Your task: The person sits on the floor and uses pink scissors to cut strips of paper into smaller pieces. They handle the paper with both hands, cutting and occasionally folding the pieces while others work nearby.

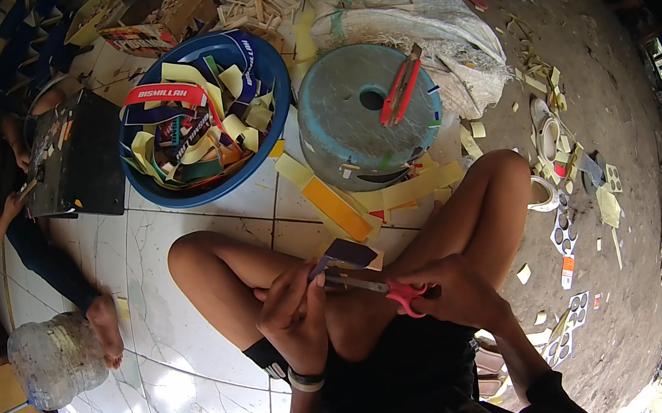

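Observation:
My left hand (295, 313) pinches a dark purple strip of card (342, 253) just above my knees. My right hand (451, 296) grips scissors with red-pink handles (402, 292); their metal blades (357, 283) point left and meet the strip's lower edge. Both hands hover over my crossed bare legs on the tiled floor. A bracelet sits on my left wrist.
A blue basin (276, 84) full of coloured strips stands ahead. Beside it sits an upturned grey-blue bucket (353, 128) with a second pair of red scissors (402, 90) on top. Yellow and orange strips (335, 206) lie between. Other people sit at left and top right. A plastic jug (55, 359) stands at left.

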Demonstrator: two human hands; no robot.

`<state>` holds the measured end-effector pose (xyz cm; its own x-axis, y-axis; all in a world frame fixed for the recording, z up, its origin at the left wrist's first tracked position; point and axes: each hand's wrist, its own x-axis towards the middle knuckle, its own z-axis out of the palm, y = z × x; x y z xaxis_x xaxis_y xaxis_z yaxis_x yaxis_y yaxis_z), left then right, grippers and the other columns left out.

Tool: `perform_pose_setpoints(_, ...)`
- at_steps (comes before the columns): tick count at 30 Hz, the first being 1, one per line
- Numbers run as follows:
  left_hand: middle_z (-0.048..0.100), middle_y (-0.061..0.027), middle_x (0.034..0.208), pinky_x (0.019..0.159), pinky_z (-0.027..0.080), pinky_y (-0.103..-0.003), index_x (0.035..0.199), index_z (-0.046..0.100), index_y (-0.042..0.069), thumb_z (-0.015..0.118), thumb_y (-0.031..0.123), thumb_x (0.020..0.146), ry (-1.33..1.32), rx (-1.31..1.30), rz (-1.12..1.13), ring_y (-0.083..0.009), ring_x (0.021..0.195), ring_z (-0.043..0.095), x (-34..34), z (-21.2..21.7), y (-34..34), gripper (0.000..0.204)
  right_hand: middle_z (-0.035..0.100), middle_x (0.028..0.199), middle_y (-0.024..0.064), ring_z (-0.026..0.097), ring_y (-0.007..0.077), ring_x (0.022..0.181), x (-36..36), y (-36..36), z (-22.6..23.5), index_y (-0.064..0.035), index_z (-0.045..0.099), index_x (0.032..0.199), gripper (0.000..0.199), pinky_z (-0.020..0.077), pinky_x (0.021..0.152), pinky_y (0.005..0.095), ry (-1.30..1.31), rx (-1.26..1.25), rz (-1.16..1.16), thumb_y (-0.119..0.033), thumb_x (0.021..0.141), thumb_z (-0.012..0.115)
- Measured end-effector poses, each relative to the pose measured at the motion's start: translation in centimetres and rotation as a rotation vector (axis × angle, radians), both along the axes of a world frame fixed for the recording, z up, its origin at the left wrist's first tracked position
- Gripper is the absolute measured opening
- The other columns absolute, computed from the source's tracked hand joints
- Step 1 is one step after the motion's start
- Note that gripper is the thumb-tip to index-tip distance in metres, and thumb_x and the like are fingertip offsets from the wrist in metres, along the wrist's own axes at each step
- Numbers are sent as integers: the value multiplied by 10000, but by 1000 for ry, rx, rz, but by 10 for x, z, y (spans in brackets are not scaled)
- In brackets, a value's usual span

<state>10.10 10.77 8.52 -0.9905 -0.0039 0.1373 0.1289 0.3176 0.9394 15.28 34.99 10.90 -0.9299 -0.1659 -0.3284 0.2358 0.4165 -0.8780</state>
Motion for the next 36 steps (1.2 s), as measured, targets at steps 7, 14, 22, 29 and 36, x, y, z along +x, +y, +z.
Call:
perform_pose_setpoints(7,786,-138,1043,891,538,-294,1089,775,-51,772,-42,880,-6,-9,45,-222,942,749,0,-2,0,208,773,1143,162,762,284,1015,0,-5,7,-49,735,1275,500,589,930,366,80,47,28,-97,783,810)
perform_pose_setpoints(14,789,-108,1064,1009,493,-330,1104,793,-4,793,-35,847,-25,-60,88,-239,965,747,1,1,2,259,780,1049,145,747,334,940,3,-17,21,-71,758,1222,433,572,898,401,195,249,80,-175,804,801)
perform_pose_setpoints(22,787,-100,1087,1058,463,-343,1108,801,16,797,-34,839,-23,-97,83,-247,976,749,2,0,2,274,782,1020,158,763,318,908,0,-14,22,-66,769,1207,405,590,848,397,204,202,62,-163,817,823)
perform_pose_setpoints(29,784,-101,1043,1110,392,-318,1079,787,-18,793,-13,877,-53,-66,115,-198,913,724,5,-1,2,202,779,1062,175,769,314,942,-2,-12,19,-44,758,1214,399,601,869,381,127,167,62,-135,829,813)
perform_pose_setpoints(36,756,-90,967,1043,412,-287,1077,747,-72,782,-3,913,-68,40,88,-122,876,672,1,-7,-1,181,780,1094,168,771,293,975,-1,-15,17,-31,739,1250,421,603,887,363,52,83,-8,-103,840,801)
